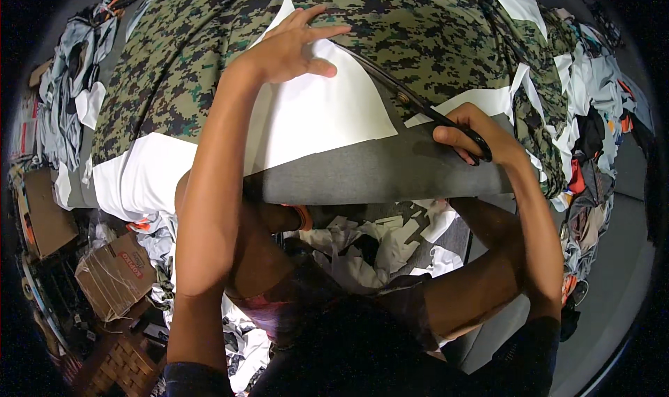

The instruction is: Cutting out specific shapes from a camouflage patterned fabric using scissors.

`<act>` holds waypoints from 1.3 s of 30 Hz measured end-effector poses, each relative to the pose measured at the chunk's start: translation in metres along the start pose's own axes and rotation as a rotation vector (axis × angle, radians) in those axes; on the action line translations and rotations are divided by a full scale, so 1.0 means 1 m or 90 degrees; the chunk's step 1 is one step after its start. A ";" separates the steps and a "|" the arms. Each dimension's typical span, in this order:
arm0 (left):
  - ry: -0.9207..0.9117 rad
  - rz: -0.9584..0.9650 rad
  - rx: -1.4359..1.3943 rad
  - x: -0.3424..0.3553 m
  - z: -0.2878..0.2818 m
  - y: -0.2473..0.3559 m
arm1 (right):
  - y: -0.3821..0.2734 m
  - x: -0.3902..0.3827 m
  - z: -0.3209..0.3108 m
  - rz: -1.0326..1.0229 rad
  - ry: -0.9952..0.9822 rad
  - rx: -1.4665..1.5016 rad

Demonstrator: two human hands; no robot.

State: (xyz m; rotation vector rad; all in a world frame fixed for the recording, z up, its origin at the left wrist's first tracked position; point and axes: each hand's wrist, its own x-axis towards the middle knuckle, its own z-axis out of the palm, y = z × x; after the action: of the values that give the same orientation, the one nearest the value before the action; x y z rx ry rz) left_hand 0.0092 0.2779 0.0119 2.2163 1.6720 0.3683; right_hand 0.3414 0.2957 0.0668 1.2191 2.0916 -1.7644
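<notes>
Dark shirt (355,355) closest; ahead of it, one pair of scissors (420,104) over one camouflage cloth (439,42).
Below the scissors, white scraps (390,247) overlap too much to count; just nearer than them, the worktop (376,170) shows its grey edge. The right hand (474,131) has its grip wrapped round the scissors' handles, long axis running away and leftward. Left of the scissors lies one white panel (320,118); the left hand (293,49), nearer the tips, rests there, fingers spread wide. The camouflage cloth spreads beyond.
</notes>
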 end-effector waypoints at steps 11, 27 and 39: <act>-0.018 0.002 -0.009 0.001 -0.002 0.003 | -0.004 -0.004 -0.001 0.022 0.009 -0.003; 0.015 -0.023 -0.033 -0.001 -0.003 -0.014 | 0.002 -0.010 -0.008 -0.029 -0.052 0.042; 0.001 -0.050 -0.002 -0.004 -0.005 -0.013 | -0.015 0.010 -0.006 -0.018 -0.035 -0.022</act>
State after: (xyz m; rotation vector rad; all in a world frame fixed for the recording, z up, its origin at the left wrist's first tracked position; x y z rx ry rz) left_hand -0.0050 0.2781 0.0107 2.1414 1.7522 0.3518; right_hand 0.3272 0.3059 0.0737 1.1241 2.1097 -1.7451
